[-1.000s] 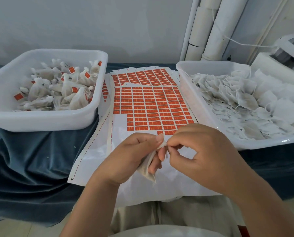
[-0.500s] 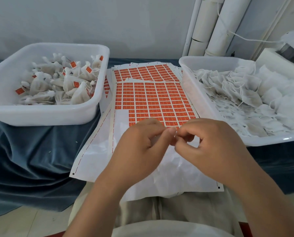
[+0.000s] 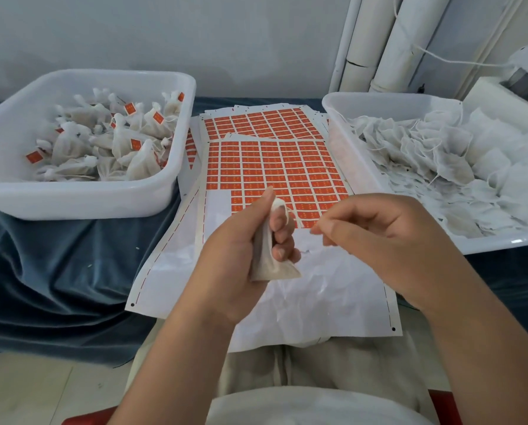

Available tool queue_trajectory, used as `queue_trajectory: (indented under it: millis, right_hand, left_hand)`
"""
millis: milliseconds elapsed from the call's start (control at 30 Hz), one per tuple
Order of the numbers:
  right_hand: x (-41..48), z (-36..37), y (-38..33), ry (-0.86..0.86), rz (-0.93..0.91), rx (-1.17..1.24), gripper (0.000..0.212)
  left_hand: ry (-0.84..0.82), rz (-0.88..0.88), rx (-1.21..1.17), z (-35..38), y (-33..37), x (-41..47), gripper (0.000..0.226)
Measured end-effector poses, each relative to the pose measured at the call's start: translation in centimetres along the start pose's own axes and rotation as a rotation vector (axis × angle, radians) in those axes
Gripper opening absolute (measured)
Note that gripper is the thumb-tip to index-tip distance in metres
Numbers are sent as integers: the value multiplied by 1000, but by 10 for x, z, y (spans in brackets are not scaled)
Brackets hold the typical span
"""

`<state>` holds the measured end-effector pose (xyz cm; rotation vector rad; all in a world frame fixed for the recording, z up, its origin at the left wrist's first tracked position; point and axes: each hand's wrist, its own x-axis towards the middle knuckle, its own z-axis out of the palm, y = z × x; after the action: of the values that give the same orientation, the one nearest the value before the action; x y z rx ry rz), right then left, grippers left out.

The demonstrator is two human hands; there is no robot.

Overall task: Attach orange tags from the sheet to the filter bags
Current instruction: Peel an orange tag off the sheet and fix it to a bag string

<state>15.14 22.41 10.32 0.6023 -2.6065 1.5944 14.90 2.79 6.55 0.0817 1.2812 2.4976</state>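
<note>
Two white tubs sit either side of the sheet of orange tags [image 3: 275, 170] on the tabletop [image 3: 57, 256]. The left tub [image 3: 72, 204] has tagged bags, the right tub [image 3: 342, 102] plain ones. The left hand [image 3: 235, 256] is curled tight round one filter bag [image 3: 269, 265], held over the sheet's bare part. The right hand [image 3: 388, 240] has thumb and forefinger pinched together just beside the bag's string [image 3: 298, 220]. Can't tell if it's actually got it.

Right hand [image 3: 379, 237] has drawn the string [image 3: 298, 220] away from filter bag [image 3: 269, 265].
</note>
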Motion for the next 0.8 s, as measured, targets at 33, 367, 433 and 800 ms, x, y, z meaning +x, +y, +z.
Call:
queue_trajectory:
  millis: [33,367,433,800]
  right_hand:
    - [0,4,-1,45,-19,-17,10]
    - [-3,26,-2,148,-31,25,17]
    - [0,22,2,2,105,194,23]
    - [1,16,8,6,29,203,16]
  left_hand:
    - [-12,8,27,-1,-1,0,42]
    - [11,51,342,-1,-6,-2,46]
    - [-61,24,288,-2,-5,-2,45]
    - [-137,-23,168,-1,-2,-2,42]
